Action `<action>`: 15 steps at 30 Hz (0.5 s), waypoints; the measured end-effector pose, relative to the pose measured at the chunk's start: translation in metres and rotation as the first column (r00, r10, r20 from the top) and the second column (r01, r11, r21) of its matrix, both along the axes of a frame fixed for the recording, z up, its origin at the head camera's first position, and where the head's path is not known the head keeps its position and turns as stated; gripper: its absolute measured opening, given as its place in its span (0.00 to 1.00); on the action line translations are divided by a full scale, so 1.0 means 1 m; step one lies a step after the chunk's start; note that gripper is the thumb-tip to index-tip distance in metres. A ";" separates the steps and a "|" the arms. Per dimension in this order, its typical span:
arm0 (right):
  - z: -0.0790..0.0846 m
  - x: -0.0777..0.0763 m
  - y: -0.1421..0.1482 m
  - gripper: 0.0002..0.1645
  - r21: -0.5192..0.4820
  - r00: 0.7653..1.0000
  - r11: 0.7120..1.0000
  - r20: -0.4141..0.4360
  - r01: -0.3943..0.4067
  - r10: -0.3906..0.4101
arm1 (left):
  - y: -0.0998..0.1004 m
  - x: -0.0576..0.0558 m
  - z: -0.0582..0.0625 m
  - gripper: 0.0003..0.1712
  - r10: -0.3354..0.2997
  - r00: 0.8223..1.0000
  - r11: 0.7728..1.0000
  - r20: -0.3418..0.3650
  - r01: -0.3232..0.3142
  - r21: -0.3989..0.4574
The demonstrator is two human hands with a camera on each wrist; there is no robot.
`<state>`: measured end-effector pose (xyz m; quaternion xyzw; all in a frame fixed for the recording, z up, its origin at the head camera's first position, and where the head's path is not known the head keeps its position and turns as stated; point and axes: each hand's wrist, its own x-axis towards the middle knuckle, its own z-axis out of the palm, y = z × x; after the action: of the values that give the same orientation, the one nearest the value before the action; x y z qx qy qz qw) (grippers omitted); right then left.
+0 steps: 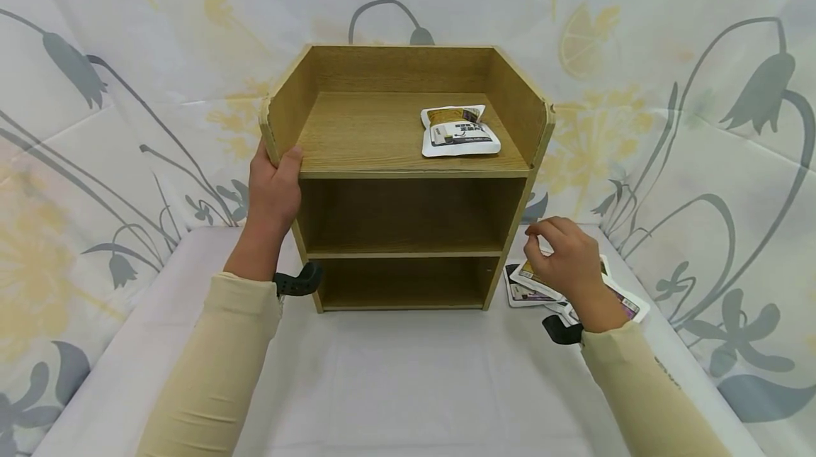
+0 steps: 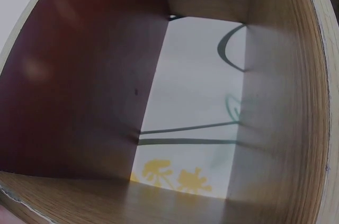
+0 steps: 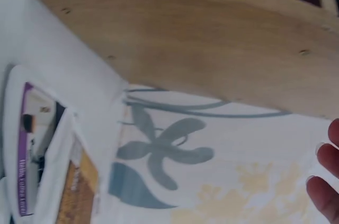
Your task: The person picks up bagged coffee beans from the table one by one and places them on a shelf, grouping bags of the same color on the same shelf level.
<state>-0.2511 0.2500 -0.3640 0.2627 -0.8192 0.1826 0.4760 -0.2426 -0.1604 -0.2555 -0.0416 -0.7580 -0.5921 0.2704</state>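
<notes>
My left hand (image 1: 275, 188) grips the left side panel of a small wooden shelf unit (image 1: 360, 131), its thumb on the inner side. On the top board, toward the right, lies a white pouch (image 1: 459, 132) with a brown-and-white label. My right hand (image 1: 566, 258) hovers to the right of the unit, fingers loosely bent and nothing held. Beneath it, several flat pouches (image 1: 524, 294) overlap in a pile on the table, partly hidden by the hand. The right wrist view has two pouches (image 3: 33, 150) at its left and my fingertips (image 3: 323, 195) at its right edge.
Below the top board, the unit has a middle compartment (image 1: 414, 216) and a bottom compartment (image 1: 401, 283). It stands on a table with a white cover (image 1: 408, 379). Flower-patterned cloth (image 1: 669, 159) hangs behind and along both sides.
</notes>
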 end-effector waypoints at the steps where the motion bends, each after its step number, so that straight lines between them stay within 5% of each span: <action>1: -0.003 0.000 0.001 0.13 0.004 0.999 1.000 0.028 0.016 -0.016 | 0.000 0.000 0.000 0.25 -0.001 1.000 1.000 0.000 0.001 0.002; 5: -0.013 -0.001 0.007 0.12 0.049 0.982 0.995 0.163 0.087 -0.094 | 0.001 0.001 0.001 0.25 0.004 1.000 1.000 -0.001 -0.004 0.006; 10: -0.024 -0.002 0.013 0.13 0.110 0.927 0.985 0.337 0.135 -0.165 | 0.001 0.000 0.001 0.25 0.003 1.000 1.000 -0.007 -0.003 0.009; 15: -0.033 -0.005 0.018 0.17 0.176 0.885 0.974 0.416 0.145 -0.207 | 0.001 -0.001 0.000 0.25 -0.003 1.000 1.000 -0.017 0.004 0.011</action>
<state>-0.2563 0.2681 -0.3969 0.1731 -0.9353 0.1345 0.2777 -0.2434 -0.1596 -0.2558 -0.0464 -0.7522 -0.5965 0.2760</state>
